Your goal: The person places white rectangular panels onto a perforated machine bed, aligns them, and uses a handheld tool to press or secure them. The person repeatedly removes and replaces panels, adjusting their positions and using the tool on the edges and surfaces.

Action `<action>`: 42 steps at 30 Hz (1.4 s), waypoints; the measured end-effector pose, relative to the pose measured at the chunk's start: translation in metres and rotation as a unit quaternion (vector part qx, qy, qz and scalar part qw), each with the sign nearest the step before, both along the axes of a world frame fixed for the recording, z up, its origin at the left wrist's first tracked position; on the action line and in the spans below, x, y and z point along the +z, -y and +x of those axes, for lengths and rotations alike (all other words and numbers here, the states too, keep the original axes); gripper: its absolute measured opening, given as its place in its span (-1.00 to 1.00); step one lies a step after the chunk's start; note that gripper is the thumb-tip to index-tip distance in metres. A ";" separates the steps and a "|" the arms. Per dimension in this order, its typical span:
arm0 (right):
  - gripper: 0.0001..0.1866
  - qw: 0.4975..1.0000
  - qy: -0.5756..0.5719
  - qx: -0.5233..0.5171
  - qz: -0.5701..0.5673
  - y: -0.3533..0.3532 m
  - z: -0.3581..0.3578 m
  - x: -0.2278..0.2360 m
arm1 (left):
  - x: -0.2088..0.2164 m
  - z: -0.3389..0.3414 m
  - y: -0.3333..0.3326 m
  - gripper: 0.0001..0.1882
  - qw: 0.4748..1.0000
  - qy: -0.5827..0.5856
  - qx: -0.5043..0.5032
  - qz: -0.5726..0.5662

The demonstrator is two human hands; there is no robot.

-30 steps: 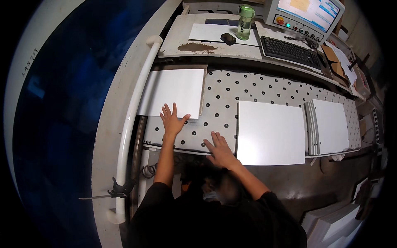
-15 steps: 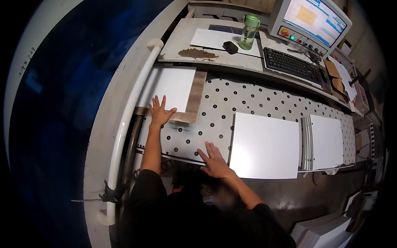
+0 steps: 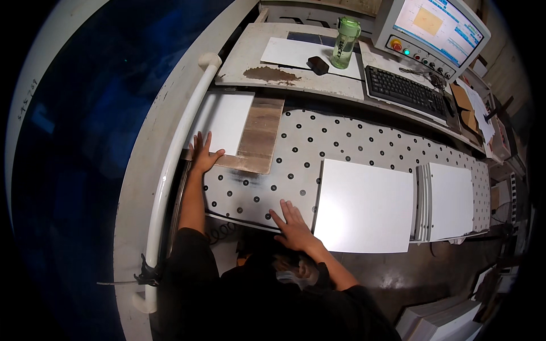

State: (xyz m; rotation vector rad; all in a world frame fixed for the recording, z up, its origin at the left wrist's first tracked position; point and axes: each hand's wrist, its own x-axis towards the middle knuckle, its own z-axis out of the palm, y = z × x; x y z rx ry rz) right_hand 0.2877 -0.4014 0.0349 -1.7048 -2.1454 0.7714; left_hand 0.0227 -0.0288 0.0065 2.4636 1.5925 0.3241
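Note:
My left hand [image 3: 203, 153] lies with spread fingers on the near edge of a white panel [image 3: 227, 122]. That panel rests on a brown board [image 3: 260, 136], and its left part runs under the white rail of the machine. To the right, my right hand [image 3: 293, 224] is open, its palm down at the near edge of the dotted table [image 3: 256, 196]. It grips nothing. Close to its right side lies a larger white panel [image 3: 365, 204], which overhangs the table's near edge.
A stack of white panels [image 3: 449, 202] lies at the table's right. Behind stand a green bottle [image 3: 345, 44], a black keyboard [image 3: 405, 94] and a monitor [image 3: 435, 28] with buttons. The white rail [image 3: 170, 159] borders the left side. More panels [image 3: 441, 318] are stacked at lower right.
My left hand has moved left with the white panel, which slid further under the rail, baring more of the brown board. My right hand has stayed nearly in place.

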 end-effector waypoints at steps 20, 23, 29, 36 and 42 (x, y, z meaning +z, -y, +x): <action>0.00 0.998 0.012 0.033 -0.048 -0.001 0.001 0.003 | -0.004 -0.045 -0.024 0.19 0.976 0.209 0.011 -0.065; -0.01 0.997 0.039 0.022 -0.069 -0.005 0.006 0.004 | 0.018 0.014 0.013 0.33 0.949 0.116 0.281 -0.080; -0.17 1.000 -0.010 0.002 -0.001 -0.049 0.009 0.023 | -0.056 -0.017 0.011 0.24 0.913 0.071 0.392 0.091; -0.12 0.973 0.054 -0.136 0.179 -0.148 0.027 -0.008 | -0.044 -0.008 0.015 0.16 0.926 0.074 0.371 0.022; -0.21 0.978 0.066 -0.067 0.184 -0.180 0.039 -0.014 | -0.058 -0.012 0.016 0.18 0.933 0.088 0.339 0.079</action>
